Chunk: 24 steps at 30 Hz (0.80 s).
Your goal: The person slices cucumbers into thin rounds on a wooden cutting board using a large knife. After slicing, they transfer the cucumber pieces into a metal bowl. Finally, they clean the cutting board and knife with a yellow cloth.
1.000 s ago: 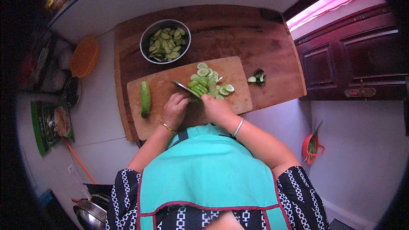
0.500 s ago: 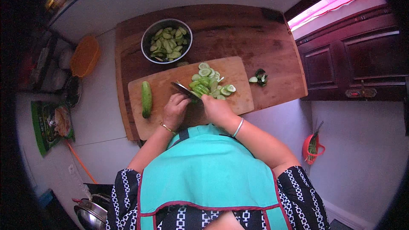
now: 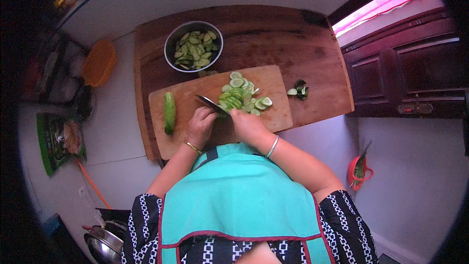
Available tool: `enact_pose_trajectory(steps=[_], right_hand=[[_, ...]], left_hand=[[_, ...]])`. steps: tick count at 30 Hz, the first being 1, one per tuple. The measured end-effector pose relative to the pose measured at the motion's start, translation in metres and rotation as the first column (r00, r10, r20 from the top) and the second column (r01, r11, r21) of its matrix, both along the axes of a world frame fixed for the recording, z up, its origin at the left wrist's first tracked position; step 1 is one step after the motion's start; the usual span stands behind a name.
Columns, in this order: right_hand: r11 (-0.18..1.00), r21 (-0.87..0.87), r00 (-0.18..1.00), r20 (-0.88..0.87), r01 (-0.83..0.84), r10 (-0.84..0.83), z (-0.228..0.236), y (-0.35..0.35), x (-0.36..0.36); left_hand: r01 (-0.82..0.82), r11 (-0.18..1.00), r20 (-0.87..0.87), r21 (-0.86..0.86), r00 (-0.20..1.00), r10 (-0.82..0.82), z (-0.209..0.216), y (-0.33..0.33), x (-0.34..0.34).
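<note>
My right hand [image 3: 248,126] is closed round the handle of a kitchen knife [image 3: 209,101], its blade slanting up to the left over the cutting board [image 3: 195,90]. Close against the blade's near side, my left hand [image 3: 200,124] has its fingers curled down on a piece of cucumber, mostly hidden by hand and blade. Fresh cucumber slices [image 3: 236,93] lie in an overlapping heap just beyond the knife, with several spread to the right. A whole green cucumber [image 3: 169,113] rests lengthwise on the board's left part, apart from my left hand.
A round metal bowl [image 3: 166,51] of cucumber slices stands behind the board on the wooden table [image 3: 273,34]. Dark green scraps [image 3: 301,89] lie right of the board. An orange basket [image 3: 99,62] is at the left, a dark panelled door [image 3: 405,68] at the right.
The whole view has shifted slightly, moving the board and bowl a little to the right in the picture. Both hands keep nearly the same pose at the knife.
</note>
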State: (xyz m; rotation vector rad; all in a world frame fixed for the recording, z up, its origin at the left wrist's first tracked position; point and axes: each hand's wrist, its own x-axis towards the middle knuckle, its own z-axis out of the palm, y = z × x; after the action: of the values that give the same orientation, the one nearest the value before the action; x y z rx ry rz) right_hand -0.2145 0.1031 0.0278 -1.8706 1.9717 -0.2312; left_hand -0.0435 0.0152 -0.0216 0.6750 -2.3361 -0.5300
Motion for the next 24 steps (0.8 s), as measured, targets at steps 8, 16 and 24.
enact_pose_trajectory(steps=[8,16,24], right_hand=[[0.997,-0.045,0.997,-0.047,-0.064,0.062,0.028,-0.006,0.002],[1.0,0.002,1.0,0.007,-0.015,0.015,0.008,-0.002,0.003],[0.997,-0.024,0.998,-0.01,-0.068,0.068,0.036,-0.006,0.009]], left_hand=[[-0.025,1.0,0.019,0.018,1.0,0.025,-0.008,0.001,0.004],[-0.055,0.998,-0.027,0.042,0.998,0.056,-0.008,0.002,0.005],[-0.077,0.993,-0.045,0.092,0.996,0.081,-0.012,0.003,0.007]])
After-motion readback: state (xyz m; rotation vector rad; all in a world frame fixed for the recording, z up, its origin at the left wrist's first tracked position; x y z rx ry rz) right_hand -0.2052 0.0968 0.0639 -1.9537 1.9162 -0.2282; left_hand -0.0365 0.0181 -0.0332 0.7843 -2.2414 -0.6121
